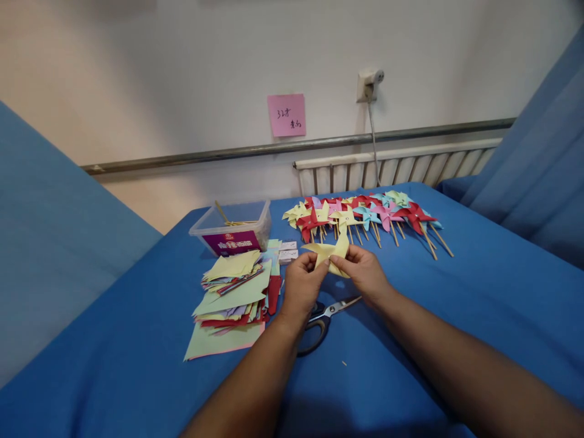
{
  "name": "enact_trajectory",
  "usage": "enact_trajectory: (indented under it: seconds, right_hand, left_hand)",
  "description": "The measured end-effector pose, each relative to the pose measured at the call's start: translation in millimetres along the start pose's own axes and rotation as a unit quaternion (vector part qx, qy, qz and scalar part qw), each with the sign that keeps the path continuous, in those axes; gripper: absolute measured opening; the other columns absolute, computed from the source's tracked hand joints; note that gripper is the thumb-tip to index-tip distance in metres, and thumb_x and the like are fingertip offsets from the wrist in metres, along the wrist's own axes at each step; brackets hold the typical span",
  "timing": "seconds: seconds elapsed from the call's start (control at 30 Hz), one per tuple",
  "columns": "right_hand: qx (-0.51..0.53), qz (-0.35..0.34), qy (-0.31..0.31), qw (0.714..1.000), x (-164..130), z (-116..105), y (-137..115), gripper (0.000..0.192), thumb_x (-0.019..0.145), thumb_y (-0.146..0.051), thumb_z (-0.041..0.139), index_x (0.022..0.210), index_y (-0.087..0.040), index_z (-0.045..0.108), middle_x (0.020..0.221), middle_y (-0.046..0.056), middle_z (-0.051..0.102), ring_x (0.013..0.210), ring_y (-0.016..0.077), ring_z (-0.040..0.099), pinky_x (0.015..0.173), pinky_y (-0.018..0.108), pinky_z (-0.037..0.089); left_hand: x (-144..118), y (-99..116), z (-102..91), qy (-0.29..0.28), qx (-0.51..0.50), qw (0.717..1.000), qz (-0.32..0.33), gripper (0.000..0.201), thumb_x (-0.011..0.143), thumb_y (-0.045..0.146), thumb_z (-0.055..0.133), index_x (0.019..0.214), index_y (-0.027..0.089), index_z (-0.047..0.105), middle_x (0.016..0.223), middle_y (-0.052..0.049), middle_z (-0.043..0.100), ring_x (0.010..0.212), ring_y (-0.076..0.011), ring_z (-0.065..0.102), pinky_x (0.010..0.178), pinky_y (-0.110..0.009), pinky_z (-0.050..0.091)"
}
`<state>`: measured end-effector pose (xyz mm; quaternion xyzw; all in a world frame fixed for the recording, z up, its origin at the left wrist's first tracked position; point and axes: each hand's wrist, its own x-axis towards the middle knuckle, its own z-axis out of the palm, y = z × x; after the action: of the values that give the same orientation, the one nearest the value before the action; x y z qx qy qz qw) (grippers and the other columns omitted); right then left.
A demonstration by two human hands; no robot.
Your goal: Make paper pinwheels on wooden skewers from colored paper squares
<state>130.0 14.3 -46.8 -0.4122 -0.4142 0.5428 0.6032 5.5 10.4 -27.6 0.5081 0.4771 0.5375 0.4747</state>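
Note:
Both my hands hold a folded piece of yellow paper (332, 250) above the blue table (456, 316). My left hand (302, 285) pinches its left side, my right hand (363, 271) its right side. A pair of scissors (325, 316) lies on the table just beneath my hands, blades pointing right. A messy stack of coloured paper sheets (235, 292) sits to the left of my left hand.
A row of finished paper pinwheels on wooden sticks (365, 218) lies at the back of the table. A clear plastic box (232, 228) with sticks stands at the back left. Small white boxes (287, 250) lie beside it. A radiator (396, 167) and a wall stand behind.

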Motion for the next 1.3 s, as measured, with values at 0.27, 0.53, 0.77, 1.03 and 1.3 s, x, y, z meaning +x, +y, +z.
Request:
enact_trajectory:
  seconds: [0.27,0.53,0.77,1.03,1.3]
  right_hand:
    - [-0.291,-0.251,0.109,0.917,4.6,-9.4,1.9,0.015,0.08,-0.032,0.06,0.073,-0.019,0.06,0.072,0.001,0.063,0.067,0.0154,0.057,0.065,0.029,0.044]
    - [-0.52,-0.412,0.071,0.745,-7.8,-4.6,-13.7,0.011,0.089,-0.022,0.051,0.08,-0.02,0.057,0.076,0.003,0.062,0.077,0.0185,0.057,0.078,0.035,0.038]
    - [-0.56,-0.404,0.001,0.723,-15.8,2.8,-15.5,0.025,0.087,-0.02,0.052,0.11,-0.017,0.06,0.102,0.01,0.064,0.094,0.023,0.057,0.085,0.04,0.038]
    - [-0.561,-0.37,-0.032,0.74,-22.9,6.7,-15.2,0.028,0.089,-0.02,0.05,0.115,-0.018,0.06,0.103,0.01,0.063,0.096,0.0237,0.057,0.082,0.04,0.041]
    - [-0.473,-0.359,0.019,0.805,-22.0,1.5,-15.4,0.022,0.087,-0.025,0.054,0.107,-0.021,0.062,0.102,0.008,0.063,0.095,0.0228,0.059,0.084,0.04,0.042]
  left_hand:
    - [-3.5,-1.3,-1.0,0.091,0.09,0.985,0.114,0.02,0.072,0.025,0.068,0.09,0.017,0.07,0.086,-0.006,0.071,0.077,-0.0162,0.063,0.076,-0.029,0.048]
    - [-11.1,-2.7,8.2,-0.001,-0.023,0.998,0.055,0.028,0.071,0.022,0.069,0.098,0.017,0.071,0.1,-0.008,0.072,0.092,-0.0202,0.064,0.088,-0.033,0.046]
    - [-3.4,1.9,2.3,-0.004,-0.18,0.984,-0.018,0.029,0.062,0.022,0.076,0.088,0.014,0.071,0.097,-0.007,0.072,0.089,-0.0191,0.064,0.088,-0.032,0.044]
    - [3.5,-6.5,0.2,0.018,-0.247,0.967,-0.056,0.027,0.064,0.025,0.078,0.086,0.012,0.069,0.085,-0.006,0.071,0.075,-0.0147,0.063,0.076,-0.027,0.047]
    - [3.7,-1.5,-2.6,0.04,-0.213,0.973,-0.084,0.025,0.062,0.028,0.077,0.079,0.011,0.07,0.067,-0.004,0.069,0.059,-0.0129,0.06,0.064,-0.025,0.046]
